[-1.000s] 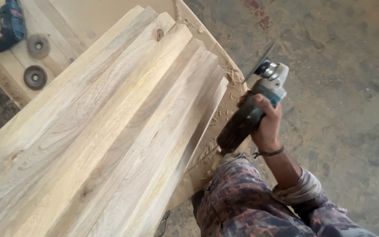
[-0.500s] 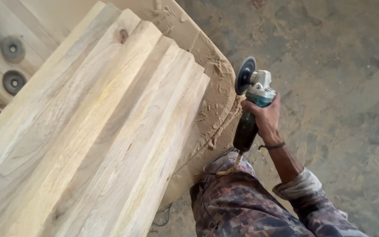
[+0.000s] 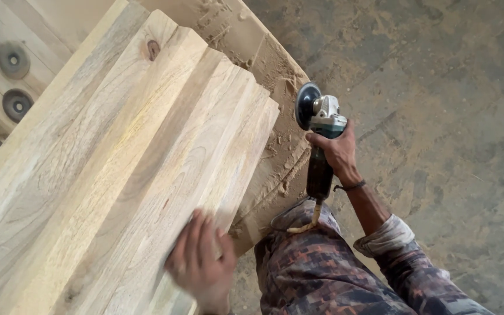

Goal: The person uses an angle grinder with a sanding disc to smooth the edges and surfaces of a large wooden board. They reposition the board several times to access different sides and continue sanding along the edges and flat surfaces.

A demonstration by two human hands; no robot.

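Head view, looking down: the person stands at a stack of pale wooden planks [image 3: 118, 175] laid side by side and stepped like stairs on a workbench [image 3: 263, 52] dusted with shavings. The right hand [image 3: 336, 153] is wrapped tight around the body of an angle grinder [image 3: 319, 137], held clear of the wood just off the stack's right edge, its disc [image 3: 306, 105] turned toward the plank ends. The left hand [image 3: 200, 262] lies flat and open on the nearest plank, fingers spread, gripping nothing; it looks blurred.

As for progress, I judge the sanding well under way: sawdust lies thick on the bench beside the planks and the top faces look fairly smooth, though a dark knot [image 3: 153, 49] and some rough grain show. How much of the stack is finished I cannot tell.

Two spare discs [image 3: 14, 81] rest on boards at the far left, and the concrete floor [image 3: 438, 116] is powdered with dust.
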